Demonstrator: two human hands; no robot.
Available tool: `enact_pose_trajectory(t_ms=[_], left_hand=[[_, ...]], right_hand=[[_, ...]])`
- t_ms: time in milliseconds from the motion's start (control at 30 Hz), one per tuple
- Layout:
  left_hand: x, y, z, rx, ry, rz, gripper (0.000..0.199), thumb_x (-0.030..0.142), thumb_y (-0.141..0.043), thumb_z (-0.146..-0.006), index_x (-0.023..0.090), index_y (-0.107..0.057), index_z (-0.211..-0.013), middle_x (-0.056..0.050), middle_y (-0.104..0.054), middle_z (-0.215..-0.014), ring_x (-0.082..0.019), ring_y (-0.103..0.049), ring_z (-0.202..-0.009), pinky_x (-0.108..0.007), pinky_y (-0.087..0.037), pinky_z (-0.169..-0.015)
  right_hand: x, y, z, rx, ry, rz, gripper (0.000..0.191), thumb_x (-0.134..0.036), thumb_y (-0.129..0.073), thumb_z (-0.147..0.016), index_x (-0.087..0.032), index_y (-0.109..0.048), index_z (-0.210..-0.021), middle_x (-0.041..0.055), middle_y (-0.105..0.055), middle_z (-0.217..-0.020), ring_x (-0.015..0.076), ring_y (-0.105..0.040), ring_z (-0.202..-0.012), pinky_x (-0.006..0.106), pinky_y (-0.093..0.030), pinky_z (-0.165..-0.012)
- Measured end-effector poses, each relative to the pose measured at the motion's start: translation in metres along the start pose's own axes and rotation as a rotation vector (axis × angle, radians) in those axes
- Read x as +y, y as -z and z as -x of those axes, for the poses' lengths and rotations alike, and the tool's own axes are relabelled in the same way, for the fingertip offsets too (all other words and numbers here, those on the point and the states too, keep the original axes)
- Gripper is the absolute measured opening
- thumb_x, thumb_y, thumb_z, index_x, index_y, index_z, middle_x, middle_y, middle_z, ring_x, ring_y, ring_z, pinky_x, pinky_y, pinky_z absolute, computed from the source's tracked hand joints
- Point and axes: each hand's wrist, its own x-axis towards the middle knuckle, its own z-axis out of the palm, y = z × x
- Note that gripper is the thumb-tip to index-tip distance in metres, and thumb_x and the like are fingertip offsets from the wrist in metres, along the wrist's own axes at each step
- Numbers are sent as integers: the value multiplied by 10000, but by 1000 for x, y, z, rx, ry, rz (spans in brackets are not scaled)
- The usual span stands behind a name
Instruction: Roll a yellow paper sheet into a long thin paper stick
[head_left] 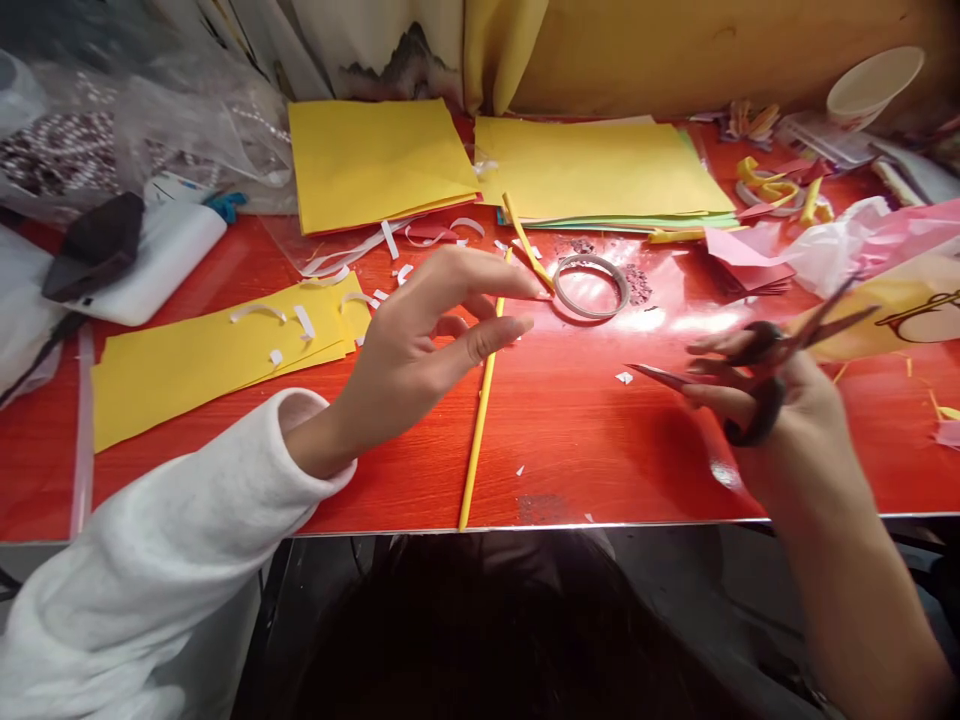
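My left hand hovers over the table with thumb and forefinger apart, holding nothing. Beneath its fingers lies a thin rolled yellow paper stick, reaching to the front edge. A bent yellow paper strip ends near my forefinger tip, and whether they touch is unclear. A roll of tape lies flat just right of the fingertips. My right hand grips a pair of scissors by the black handles, blades apart and pointing up and right. A slim pointed piece juts left from its fingers, its kind unclear.
Yellow paper stacks lie at the back. Cut yellow strips with white scraps are on the left, beside a white box and plastic bags. Pink paper and a paper cup stand right on the red table.
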Motion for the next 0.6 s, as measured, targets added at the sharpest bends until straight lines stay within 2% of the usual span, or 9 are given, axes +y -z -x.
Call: enact_pose_trajectory(t_ms=[33, 100, 167, 233, 300, 367, 433, 533, 600], left_hand=[[0, 1, 0, -33, -16, -35, 188, 286, -555, -854, 259, -589, -1037, -20, -605, -1059, -128, -591, -934, -231, -535, -653], [-2, 1, -3, -133, -46, -95, 194, 271, -534, -865, 270, -595, -1049, -23, -579, -1152, -156, -557, -1059, -267, -541, -736], [-3, -1, -11, -262, -77, -132, 170, 241, -532, -861, 271, -618, -1005, -15, -500, -1283, -185, -487, -1182, -294, -529, -807], [-3, -8, -24, -387, -100, -150, 176, 215, -518, -863, 276, -621, -993, -2, -471, -1323, -199, -441, -1236, -321, -507, -863], [-2, -20, -40, -462, -124, -157, 245, 199, -475, -880, 292, -574, -1084, 1, -563, -1214, -183, -495, -1173, -356, -482, -905], [-2, -36, -57, -485, -169, -173, 274, 195, -457, -885, 277, -535, -1134, 7, -629, -1076, -161, -555, -1064, -360, -462, -918], [-5, -56, -72, -489, -224, -210, 215, 186, -445, -886, 230, -564, -1059, 0, -639, -1014, -142, -583, -978, -322, -461, -878], [-14, -88, -89, -589, -355, -346, 180, 149, -432, -876, 190, -605, -897, -15, -640, -913, -137, -591, -863, -296, -450, -782], [-21, -107, -96, -657, -426, -465, 203, 109, -423, -862, 162, -619, -856, -50, -626, -886, -153, -580, -820, -300, -436, -725]], right_hand=[[6, 13, -1, 82, 23, 3, 316, -113, -737, -551, -235, -551, -776, -4, -590, -883, 132, -571, -808, 270, -455, -745], [17, 37, -2, 204, 30, 36, 308, -94, -715, -546, -242, -553, -762, -5, -585, -786, 132, -560, -725, 328, -447, -816], [27, 57, 0, 262, 61, 80, 263, -99, -704, -547, -235, -556, -715, 6, -577, -737, 152, -557, -710, 382, -445, -854], [33, 71, 3, 240, 58, 128, 248, -123, -715, -541, -233, -549, -689, 11, -574, -734, 176, -571, -730, 431, -451, -866], [37, 79, 6, 182, 53, 178, 245, -171, -729, -557, -238, -547, -706, 12, -587, -761, 202, -594, -784, 464, -457, -875], [39, 84, 8, 143, 74, 280, 234, -228, -730, -592, -247, -553, -744, 11, -611, -804, 219, -605, -848, 481, -454, -891], [41, 87, 10, 131, 93, 420, 219, -272, -718, -630, -255, -568, -788, 6, -634, -853, 224, -609, -883, 483, -445, -905], [42, 88, 9, 114, 76, 568, 220, -332, -703, -669, -265, -594, -848, -3, -660, -892, 218, -618, -884, 458, -446, -892], [42, 87, 8, 98, 66, 609, 235, -381, -700, -676, -264, -601, -854, -5, -664, -897, 212, -620, -876, 422, -455, -865]])
